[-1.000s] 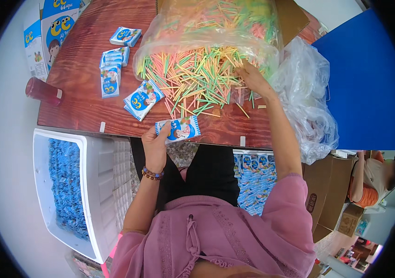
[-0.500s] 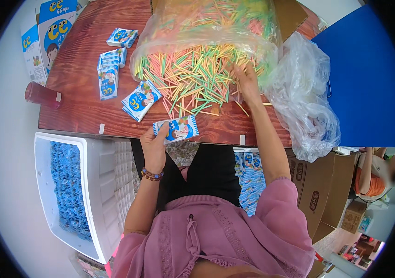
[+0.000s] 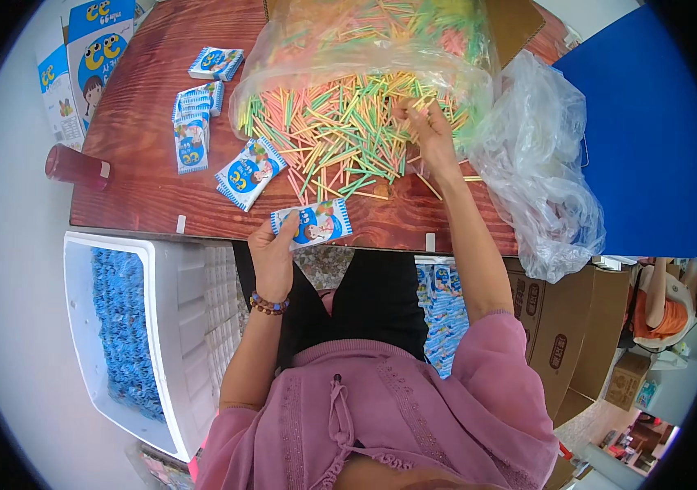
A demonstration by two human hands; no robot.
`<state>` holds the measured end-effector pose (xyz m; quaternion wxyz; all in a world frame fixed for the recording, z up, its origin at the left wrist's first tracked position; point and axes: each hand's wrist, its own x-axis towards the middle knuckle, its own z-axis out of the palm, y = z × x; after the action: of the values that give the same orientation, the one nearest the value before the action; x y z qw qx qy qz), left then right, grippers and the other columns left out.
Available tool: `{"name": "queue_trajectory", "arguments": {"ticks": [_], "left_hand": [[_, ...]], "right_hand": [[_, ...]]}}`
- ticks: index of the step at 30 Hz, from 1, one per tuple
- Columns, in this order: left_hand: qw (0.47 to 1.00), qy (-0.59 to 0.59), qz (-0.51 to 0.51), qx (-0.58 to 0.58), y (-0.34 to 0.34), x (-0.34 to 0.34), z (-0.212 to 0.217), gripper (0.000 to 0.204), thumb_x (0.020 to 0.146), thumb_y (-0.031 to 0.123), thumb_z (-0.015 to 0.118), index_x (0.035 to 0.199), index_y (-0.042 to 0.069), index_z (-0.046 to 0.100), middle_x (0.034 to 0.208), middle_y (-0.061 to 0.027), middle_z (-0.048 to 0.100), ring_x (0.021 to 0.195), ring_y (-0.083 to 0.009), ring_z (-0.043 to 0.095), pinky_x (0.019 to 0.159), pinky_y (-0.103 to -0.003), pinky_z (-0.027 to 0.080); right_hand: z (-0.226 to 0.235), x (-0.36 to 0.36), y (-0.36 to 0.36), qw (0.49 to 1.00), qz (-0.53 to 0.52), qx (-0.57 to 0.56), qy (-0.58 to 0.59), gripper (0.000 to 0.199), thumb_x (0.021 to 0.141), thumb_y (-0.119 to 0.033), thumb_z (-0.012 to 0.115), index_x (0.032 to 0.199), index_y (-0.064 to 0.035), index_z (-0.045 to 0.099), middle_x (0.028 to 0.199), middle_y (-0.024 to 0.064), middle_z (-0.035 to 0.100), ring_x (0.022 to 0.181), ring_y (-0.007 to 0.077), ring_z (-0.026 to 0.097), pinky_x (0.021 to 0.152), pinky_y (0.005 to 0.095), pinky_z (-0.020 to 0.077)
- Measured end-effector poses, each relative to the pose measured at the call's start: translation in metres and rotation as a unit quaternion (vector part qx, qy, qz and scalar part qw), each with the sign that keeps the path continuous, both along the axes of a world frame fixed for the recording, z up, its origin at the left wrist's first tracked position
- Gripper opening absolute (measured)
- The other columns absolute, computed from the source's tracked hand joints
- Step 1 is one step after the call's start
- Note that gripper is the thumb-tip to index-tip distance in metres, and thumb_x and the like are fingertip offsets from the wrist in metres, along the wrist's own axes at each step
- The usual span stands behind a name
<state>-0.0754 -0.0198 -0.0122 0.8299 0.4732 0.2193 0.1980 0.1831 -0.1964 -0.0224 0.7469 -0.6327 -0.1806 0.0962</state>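
My left hand [image 3: 272, 249] grips a small blue-and-white printed packet [image 3: 320, 222] between thumb and fingers at the table's front edge. Thin pink, yellow and green sticks [image 3: 340, 135] spill in a heap from a large clear plastic bag [image 3: 263, 77]. At the right side of this heap, my right hand [image 3: 434, 139] has its fingers curled in a pinch, with a yellowish stick showing at the fingertips; how many it holds is hidden. Left of the heap lie more such packets [image 3: 250, 173], some overlapping [image 3: 192, 143], with another packet [image 3: 216, 63] farther back.
A pinkish cylindrical container [image 3: 77, 167] stands at the table's left edge. Below it, a white foam box [image 3: 177, 302] holds many blue packets. Crumpled clear plastic [image 3: 536, 171] hangs over the right edge, beside a blue panel [image 3: 643, 139] and cardboard boxes [image 3: 569, 335]. Another person [image 3: 659, 306] sits far right.
My right hand has shifted slightly left, its fingers more curled over the sticks. My left hand keeps its packet in nearly the same place.
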Motion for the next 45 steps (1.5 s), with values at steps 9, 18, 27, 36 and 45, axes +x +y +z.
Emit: {"name": "queue_trajectory", "arguments": {"ticks": [9,18,27,36,45], "left_hand": [[1.000,0.007,0.006,-0.001,0.000,0.001,0.003,0.012,0.092,0.008,0.060,0.094,-0.002,0.066,0.090,-0.0028,0.067,0.078,-0.0071,0.061,0.071,-0.025,0.050],[0.998,-0.025,0.015,-0.048,0.000,0.002,0.003,0.013,0.091,0.007,0.061,0.096,-0.004,0.067,0.090,-0.0047,0.068,0.075,-0.0067,0.061,0.068,-0.023,0.049],[0.999,-0.019,0.014,-0.047,0.001,-0.001,0.003,0.013,0.091,0.007,0.061,0.096,-0.004,0.067,0.089,-0.0046,0.068,0.075,-0.0072,0.062,0.068,-0.023,0.050],[0.990,-0.042,0.057,-0.126,-0.002,0.015,0.027,0.017,0.094,0.014,0.059,0.092,-0.001,0.066,0.091,-0.0063,0.068,0.079,-0.0115,0.064,0.070,-0.027,0.052],[0.979,-0.077,0.068,-0.174,-0.010,0.032,0.029,0.019,0.095,0.019,0.058,0.093,0.001,0.065,0.094,-0.0063,0.068,0.082,-0.0135,0.065,0.070,-0.028,0.052]], "right_hand": [[0.002,-0.012,0.012,0.990,0.037,-0.091,-0.105,0.015,0.096,-0.008,0.048,0.110,-0.0052,0.054,0.100,0.0029,0.063,0.088,0.0090,0.057,0.080,0.0245,0.0448],[0.016,0.008,0.015,0.981,-0.003,0.166,0.103,0.017,0.098,-0.010,0.045,0.108,0.0021,0.052,0.104,0.0189,0.062,0.093,0.0279,0.064,0.083,0.0391,0.0542],[0.003,0.011,0.017,0.945,0.043,0.272,0.174,0.017,0.096,-0.005,0.047,0.110,0.0043,0.050,0.092,0.0126,0.060,0.093,0.0256,0.061,0.093,0.0417,0.0492],[0.045,-0.030,0.037,0.884,0.107,0.395,0.227,0.008,0.094,-0.005,0.050,0.102,-0.0025,0.048,0.093,0.0084,0.055,0.094,0.0225,0.058,0.108,0.0562,0.0329],[0.078,-0.114,0.083,0.905,0.046,0.411,0.101,0.007,0.096,-0.009,0.050,0.103,-0.0068,0.048,0.090,0.0054,0.053,0.091,0.0172,0.055,0.107,0.0473,0.0359]]}}
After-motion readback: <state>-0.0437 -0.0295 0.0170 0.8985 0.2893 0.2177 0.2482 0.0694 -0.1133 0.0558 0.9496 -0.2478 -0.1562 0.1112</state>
